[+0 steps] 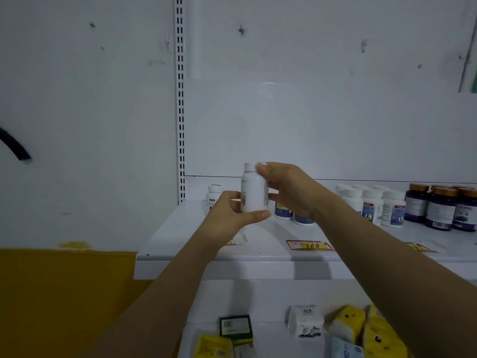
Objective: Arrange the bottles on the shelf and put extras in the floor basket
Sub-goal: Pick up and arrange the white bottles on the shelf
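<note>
A white bottle [253, 189] with a white cap is held upright above the white shelf [258, 251]. My left hand [232, 211] grips its lower part, thumb under the base. My right hand [286, 188] pinches its cap and upper side. A small white bottle [213, 195] stands behind my left hand. Two blue-labelled bottles [291, 211] stand partly hidden behind my right hand. Further right stand several white bottles [374, 202] and dark bottles with brown caps [441, 208]. No floor basket is in view.
A slotted upright rail [180, 99] marks the shelf's left end, with a white and yellow wall beyond it. Price tags [308, 245] lie along the shelf front. Boxes and yellow packets [348, 324] fill the lower shelf.
</note>
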A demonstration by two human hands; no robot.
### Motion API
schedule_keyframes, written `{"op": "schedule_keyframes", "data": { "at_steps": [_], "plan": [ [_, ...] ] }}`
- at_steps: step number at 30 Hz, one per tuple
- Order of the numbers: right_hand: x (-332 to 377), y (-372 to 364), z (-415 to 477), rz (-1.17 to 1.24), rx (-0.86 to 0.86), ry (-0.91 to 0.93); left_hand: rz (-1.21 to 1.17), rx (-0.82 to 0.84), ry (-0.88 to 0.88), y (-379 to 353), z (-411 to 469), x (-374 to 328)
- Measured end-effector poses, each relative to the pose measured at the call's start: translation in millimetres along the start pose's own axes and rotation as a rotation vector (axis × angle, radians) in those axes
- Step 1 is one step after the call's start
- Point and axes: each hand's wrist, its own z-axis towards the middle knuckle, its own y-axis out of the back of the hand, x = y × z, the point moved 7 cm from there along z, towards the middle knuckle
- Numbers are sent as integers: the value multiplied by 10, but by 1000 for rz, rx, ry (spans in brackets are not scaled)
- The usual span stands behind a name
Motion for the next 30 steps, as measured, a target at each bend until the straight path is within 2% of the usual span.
{"op": "schedule_keyframes", "data": {
  "at_steps": [3, 9, 16, 19, 23, 30],
  "plan": [
    [-54, 13, -18, 43, 28, -28, 15, 62, -27, -24, 3, 22],
    [-44, 18, 18, -69, -98, 31, 112, -69, -31, 4, 35, 46],
    [-2, 85, 51, -49, -57, 27, -17, 137, 15, -58, -7, 51],
    [-43, 57, 70, -60, -39, -6, -4, 82, 13, -35, 16, 62],
    [-54, 63, 68, -130, -98, -2, -38, -18, 21, 11, 75, 128],
    [-45, 90, 42, -107, -25, 12, -55, 106, -26, -38, 66, 67]
  ]
}}
